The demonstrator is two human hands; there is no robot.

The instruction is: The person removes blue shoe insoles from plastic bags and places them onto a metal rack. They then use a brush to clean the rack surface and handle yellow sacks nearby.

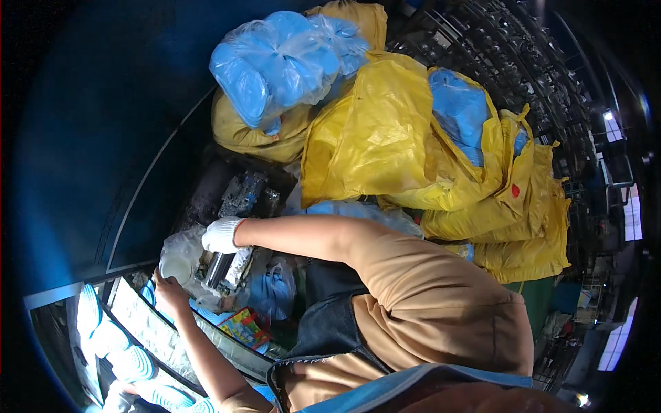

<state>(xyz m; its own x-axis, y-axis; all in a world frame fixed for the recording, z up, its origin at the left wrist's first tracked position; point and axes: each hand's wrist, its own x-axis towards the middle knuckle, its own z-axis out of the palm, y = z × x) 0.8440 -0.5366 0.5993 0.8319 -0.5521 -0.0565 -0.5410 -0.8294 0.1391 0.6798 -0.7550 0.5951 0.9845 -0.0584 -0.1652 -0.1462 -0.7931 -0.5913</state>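
My left hand (171, 294) is bare and reaches up at the left, its fingers closed at the near edge of a crumpled clear plastic bag (180, 249). A pale round shape shows inside the bag; I cannot make out what it is. On the bag's far right side, my right hand (221, 235) wears a white knit glove and is closed on the plastic, its fingertips partly hidden. Just below the glove lie dark, shiny rolls (219, 268) beside crinkled silvery wrapping (238, 266).
Yellow sacks (375, 131) holding blue pieces are heaped ahead, with a clear bag of blue pieces (275, 65) on top. A dark blue panel (89, 151) stands at left. Pale blue ridged sole-shaped pieces (131, 363) line the lower left. A colourful packet (246, 327) lies below the rolls.
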